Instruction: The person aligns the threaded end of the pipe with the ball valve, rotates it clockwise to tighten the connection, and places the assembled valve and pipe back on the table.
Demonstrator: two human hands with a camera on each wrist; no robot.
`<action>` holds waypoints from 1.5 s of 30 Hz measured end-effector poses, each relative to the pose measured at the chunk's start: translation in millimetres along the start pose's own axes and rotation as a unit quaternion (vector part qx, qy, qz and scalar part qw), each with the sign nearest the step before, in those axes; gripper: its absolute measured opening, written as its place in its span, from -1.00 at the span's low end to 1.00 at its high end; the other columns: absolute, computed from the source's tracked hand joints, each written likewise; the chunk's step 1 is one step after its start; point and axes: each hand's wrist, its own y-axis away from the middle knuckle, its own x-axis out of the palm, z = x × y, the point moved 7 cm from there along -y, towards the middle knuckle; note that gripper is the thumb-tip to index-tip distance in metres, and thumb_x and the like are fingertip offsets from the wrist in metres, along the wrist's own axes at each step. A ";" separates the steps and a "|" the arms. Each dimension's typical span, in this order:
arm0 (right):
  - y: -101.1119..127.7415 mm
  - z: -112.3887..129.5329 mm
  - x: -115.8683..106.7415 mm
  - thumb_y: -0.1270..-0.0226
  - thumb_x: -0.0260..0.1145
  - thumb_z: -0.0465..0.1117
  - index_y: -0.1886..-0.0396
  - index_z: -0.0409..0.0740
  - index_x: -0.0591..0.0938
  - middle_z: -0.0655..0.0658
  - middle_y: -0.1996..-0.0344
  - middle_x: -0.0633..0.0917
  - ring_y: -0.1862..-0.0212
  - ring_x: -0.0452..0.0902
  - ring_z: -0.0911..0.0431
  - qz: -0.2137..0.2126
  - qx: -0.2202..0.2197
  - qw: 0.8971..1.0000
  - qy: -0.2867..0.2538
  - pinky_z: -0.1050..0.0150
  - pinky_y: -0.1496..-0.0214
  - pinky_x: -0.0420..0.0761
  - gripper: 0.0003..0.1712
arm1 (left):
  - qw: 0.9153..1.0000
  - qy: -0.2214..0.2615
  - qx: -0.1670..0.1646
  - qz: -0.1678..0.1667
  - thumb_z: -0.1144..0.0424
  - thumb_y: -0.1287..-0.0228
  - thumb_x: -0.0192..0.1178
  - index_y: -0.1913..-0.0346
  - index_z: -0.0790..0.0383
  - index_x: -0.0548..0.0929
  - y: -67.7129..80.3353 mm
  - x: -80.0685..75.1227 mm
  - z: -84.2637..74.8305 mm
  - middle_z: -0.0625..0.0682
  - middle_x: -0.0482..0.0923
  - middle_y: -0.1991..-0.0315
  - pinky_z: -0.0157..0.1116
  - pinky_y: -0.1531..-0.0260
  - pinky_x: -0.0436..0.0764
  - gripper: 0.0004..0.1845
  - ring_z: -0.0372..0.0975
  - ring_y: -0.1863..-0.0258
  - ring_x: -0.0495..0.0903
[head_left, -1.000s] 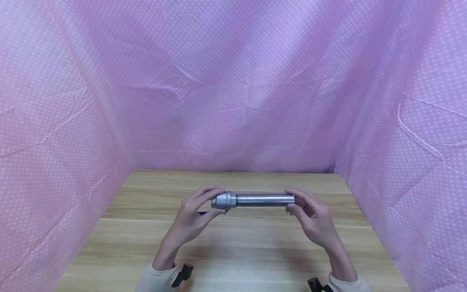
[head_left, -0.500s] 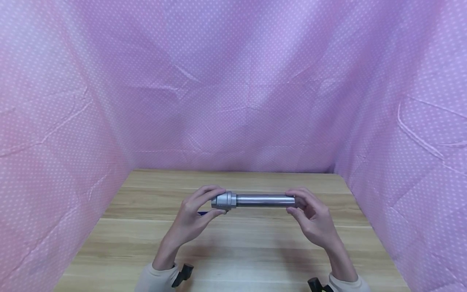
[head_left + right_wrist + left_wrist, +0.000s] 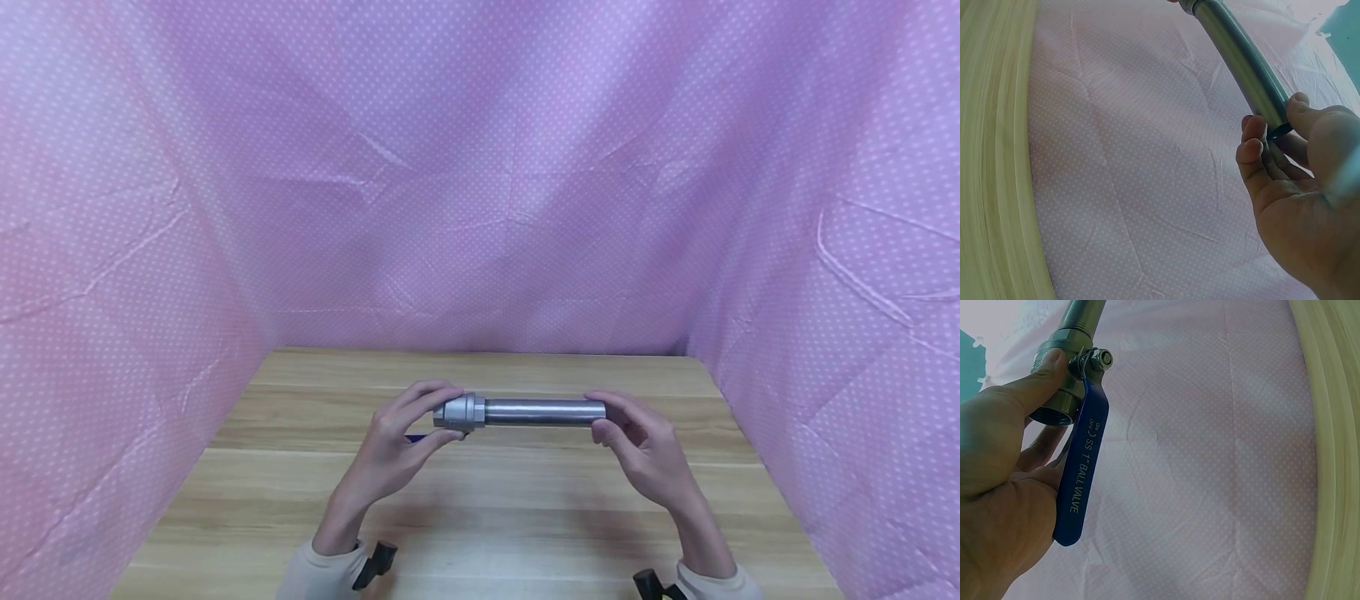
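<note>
Head view: two hands hold a metal pipe with a ball valve level above a wooden table.

Pink dotted cloth [image 3: 480,167] walls in the wooden table [image 3: 480,517] on three sides, and above the table's middle the steel pipe [image 3: 545,411] lies horizontal, clear of the wood. At its left end sits the ball valve [image 3: 459,412], gripped by the left hand [image 3: 397,450] with fingers curled over the top and thumb beneath; the left wrist view shows the thumb pressed on the valve body and the blue lever handle [image 3: 1082,469] (lettered "1" BALL VALVE") lying along the palm. At the pipe's other end the right hand [image 3: 645,454] pinches it, fingertips [image 3: 1252,140] and thumb closed lightly round the tube, the palm left open behind.
</note>
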 end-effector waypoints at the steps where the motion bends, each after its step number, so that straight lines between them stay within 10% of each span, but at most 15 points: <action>1: -0.2 0.2 0.0 -0.36 0.34 -0.76 -0.31 -0.45 0.69 -0.10 0.33 0.76 0.29 0.69 0.23 0.001 0.001 1.000 -0.001 0.41 0.31 0.73 -0.45 | 1.000 0.001 -0.002 0.000 0.50 -0.14 0.68 -0.36 0.19 0.76 0.0 -0.3 0.0 0.11 0.78 -0.28 -0.22 -0.27 0.85 -0.32 -0.05 -0.17 0.84; 12: -2.4 4.3 3.0 -0.21 0.34 -0.88 -0.34 -0.61 0.59 0.04 -0.28 0.73 -0.22 0.81 0.30 -0.005 0.002 0.995 -0.102 0.44 -0.10 0.86 -0.33 | 1.000 0.001 0.002 -0.005 0.51 -0.13 0.68 -0.36 0.16 0.77 0.3 -1.5 -0.4 0.10 0.78 -0.28 -0.24 -0.24 0.87 -0.31 -0.06 -0.15 0.85; 25: -0.8 4.8 0.3 -0.25 0.38 -0.81 -0.27 -0.51 0.69 0.16 -0.12 0.78 0.04 0.72 0.41 -0.021 -0.008 0.999 -0.036 0.55 0.12 0.77 -0.42 | 1.000 0.001 0.017 -0.011 0.52 -0.12 0.68 -0.35 0.21 0.76 -0.7 -2.0 -4.0 0.12 0.79 -0.25 -0.23 -0.26 0.86 -0.32 -0.03 -0.14 0.85; 35: -4.1 10.3 5.3 -0.14 0.26 -0.95 -0.27 -0.70 0.58 -0.24 -0.19 0.71 -0.20 0.80 0.20 -0.012 -0.066 0.987 -0.144 0.40 -0.22 0.84 -0.35 | 1.000 0.000 0.005 -0.009 0.51 -0.11 0.69 -0.34 0.20 0.77 0.9 -1.0 -2.9 0.12 0.79 -0.27 -0.24 -0.26 0.86 -0.32 -0.03 -0.15 0.85; 45: -1.1 4.0 1.7 -0.28 0.35 -0.82 -0.26 -0.62 0.65 0.01 -0.15 0.77 -0.04 0.75 0.31 -0.016 -0.022 0.996 -0.085 0.51 -0.05 0.80 -0.47 | 1.000 -0.004 0.020 -0.014 0.51 -0.12 0.69 -0.36 0.19 0.76 -1.4 -0.7 -5.9 0.12 0.80 -0.25 -0.19 -0.21 0.88 -0.31 -0.04 -0.11 0.85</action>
